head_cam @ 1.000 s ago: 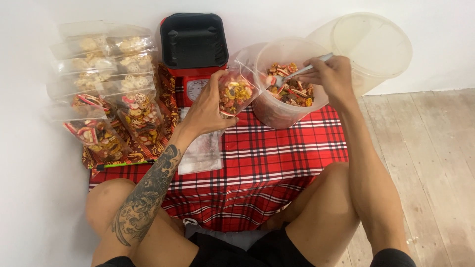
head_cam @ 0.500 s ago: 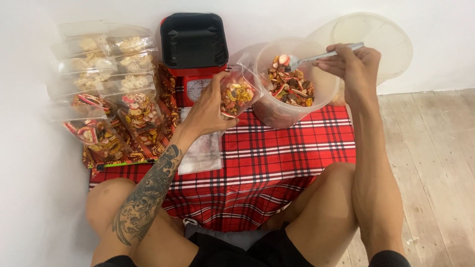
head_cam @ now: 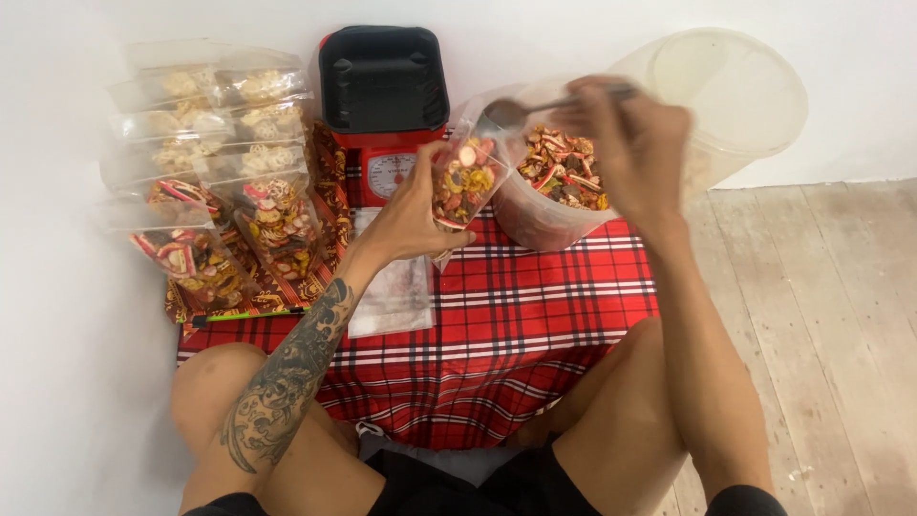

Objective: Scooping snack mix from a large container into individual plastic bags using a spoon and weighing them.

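Done: packed bags (head_cam: 215,182) stacked left of the tub (head_cam: 549,205).
Left hand (head_cam: 411,215): clamped on half-full pouch (head_cam: 461,182).
Right hand (head_cam: 630,139): gripping spoon (head_cam: 511,112), tipped over pouch.
Left: much mix in tub.

Counting what's showing up here: two hands, left (head_cam: 406,215) and right (head_cam: 630,143). One spoon (head_cam: 521,110), one open bag (head_cam: 463,177) being held, one tub of mix (head_cam: 559,177), one lid (head_cam: 731,91), one red scale (head_cam: 382,115), one plaid cloth (head_cam: 516,315), one green pen (head_cam: 244,315). The filled bags (head_cam: 210,182) are sitting stacked, roughly eight, hard to tell exactly.
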